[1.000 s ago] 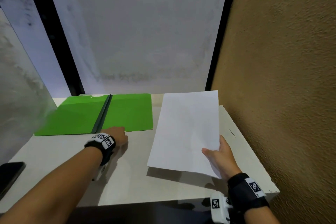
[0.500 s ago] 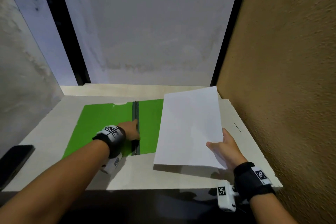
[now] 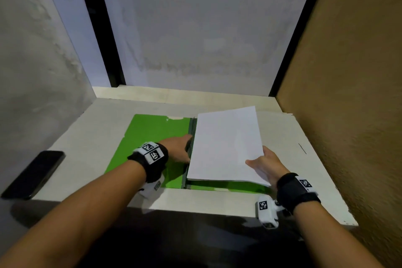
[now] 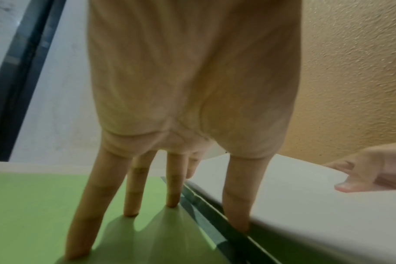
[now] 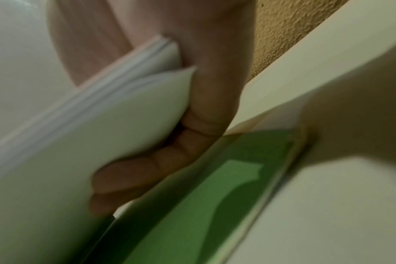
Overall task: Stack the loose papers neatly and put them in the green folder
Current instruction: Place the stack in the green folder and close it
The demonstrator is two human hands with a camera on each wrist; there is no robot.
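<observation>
The green folder (image 3: 150, 137) lies open flat on the white table (image 3: 282, 137), its dark spine running front to back. My left hand (image 3: 180, 148) presses straight fingers (image 4: 133, 192) onto the folder's left leaf beside the spine. My right hand (image 3: 264, 166) pinches the near right corner of a squared stack of white papers (image 3: 226, 146), thumb on top and fingers (image 5: 147, 169) curled beneath. The stack hovers just over the folder's right leaf (image 5: 215, 205), its left edge along the spine, and hides most of that leaf.
A black phone (image 3: 34, 174) lies at the table's left front. A textured tan wall (image 3: 348, 93) closes the right side, a grey panel the left, and a pale wall stands behind. Bare tabletop shows in front of the folder.
My left hand has drawn the open folder to the right and nearer. My right hand has carried the paper stack left, from the bare table to above the folder's right leaf.
</observation>
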